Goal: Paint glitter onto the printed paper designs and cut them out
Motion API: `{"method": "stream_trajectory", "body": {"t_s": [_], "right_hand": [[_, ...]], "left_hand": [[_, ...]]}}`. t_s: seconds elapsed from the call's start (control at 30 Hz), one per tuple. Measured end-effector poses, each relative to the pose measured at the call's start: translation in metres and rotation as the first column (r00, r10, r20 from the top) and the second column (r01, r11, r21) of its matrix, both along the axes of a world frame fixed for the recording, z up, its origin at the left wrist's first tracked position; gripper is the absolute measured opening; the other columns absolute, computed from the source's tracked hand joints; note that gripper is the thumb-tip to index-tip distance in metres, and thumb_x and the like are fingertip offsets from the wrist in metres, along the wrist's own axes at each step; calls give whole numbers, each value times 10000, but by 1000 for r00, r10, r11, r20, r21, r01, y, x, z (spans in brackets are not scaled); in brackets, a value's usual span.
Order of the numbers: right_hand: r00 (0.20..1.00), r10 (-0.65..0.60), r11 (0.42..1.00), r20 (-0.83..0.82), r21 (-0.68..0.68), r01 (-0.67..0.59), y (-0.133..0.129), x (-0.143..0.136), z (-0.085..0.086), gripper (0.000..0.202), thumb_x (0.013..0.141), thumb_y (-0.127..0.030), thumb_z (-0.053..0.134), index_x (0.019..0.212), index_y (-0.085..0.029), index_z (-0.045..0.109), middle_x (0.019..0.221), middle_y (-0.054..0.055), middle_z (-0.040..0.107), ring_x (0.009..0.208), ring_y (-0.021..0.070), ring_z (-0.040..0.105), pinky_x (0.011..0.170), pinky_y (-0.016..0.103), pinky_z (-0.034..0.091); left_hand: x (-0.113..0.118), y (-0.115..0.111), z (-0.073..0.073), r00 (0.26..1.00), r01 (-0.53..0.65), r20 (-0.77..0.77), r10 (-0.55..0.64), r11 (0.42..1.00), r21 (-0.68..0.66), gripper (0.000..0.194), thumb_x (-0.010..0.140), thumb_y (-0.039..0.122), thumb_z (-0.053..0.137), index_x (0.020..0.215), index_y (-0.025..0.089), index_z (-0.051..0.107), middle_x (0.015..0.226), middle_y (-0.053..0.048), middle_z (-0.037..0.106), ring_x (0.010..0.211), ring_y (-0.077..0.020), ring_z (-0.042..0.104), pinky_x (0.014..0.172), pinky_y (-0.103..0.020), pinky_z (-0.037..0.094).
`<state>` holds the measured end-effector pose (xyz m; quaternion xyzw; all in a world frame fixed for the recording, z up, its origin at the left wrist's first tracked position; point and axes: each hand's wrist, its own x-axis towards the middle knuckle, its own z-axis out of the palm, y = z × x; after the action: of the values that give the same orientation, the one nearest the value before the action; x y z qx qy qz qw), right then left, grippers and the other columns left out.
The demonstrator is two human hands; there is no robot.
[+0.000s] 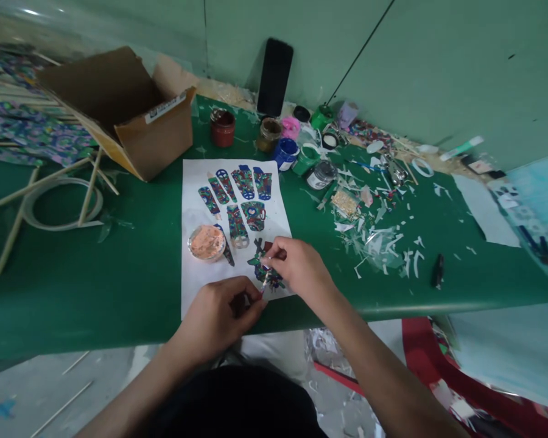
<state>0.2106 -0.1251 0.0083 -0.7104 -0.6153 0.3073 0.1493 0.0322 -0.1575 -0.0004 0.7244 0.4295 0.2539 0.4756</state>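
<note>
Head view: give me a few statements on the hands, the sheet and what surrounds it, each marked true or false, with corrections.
1. The left hand and right hand both pinch a slim piece. True.
2. The orange paste sits at the right edge of the sheet. False: the orange paste is on the sheet's left side.
3. The phone leans upright against the wall. True.
4. The box is closed. False: the box stands open.
5. The red jar stands beyond the sheet's far edge. True.
</note>
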Motion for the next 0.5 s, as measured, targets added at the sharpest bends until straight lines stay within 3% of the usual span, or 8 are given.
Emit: {"method": "stream_trajectory", "body": {"t_s": [0.17, 0.33, 0.5], "right_hand": [[995, -2, 1000, -97, 6, 3, 0, 3, 4, 135, 727, -206, 707, 638, -215, 605, 651, -11, 675, 602, 136, 586, 571, 273, 384], [937, -113, 989, -331, 58, 139, -3, 9, 16, 135, 720, -239, 709, 639, -202, 607, 703, 9, 712, 624, 135, 621, 584, 256, 429], [964, -72, 996, -257, 31, 83, -4, 3, 9, 124, 733, -238, 702, 657, -205, 609, 702, 8, 706, 633, 141, 623, 602, 264, 429]], "left_hand": [[0, -1, 1, 1000, 9, -6, -9, 1000, -11, 126, 825, 258, 581, 737, 180, 625, 586, 39, 624, 467, -64, 489, 457, -185, 371], [-1, -2, 0, 1000, 15, -14, -15, 1000, 4, 131, 828, 255, 580, 729, 181, 622, 586, 40, 620, 470, -63, 484, 469, -185, 375], [-1, -2, 0, 1000, 10, -15, -10, 1000, 1, 126, 829, 258, 580, 740, 180, 623, 576, 44, 608, 462, -62, 475, 461, -184, 367]]}}
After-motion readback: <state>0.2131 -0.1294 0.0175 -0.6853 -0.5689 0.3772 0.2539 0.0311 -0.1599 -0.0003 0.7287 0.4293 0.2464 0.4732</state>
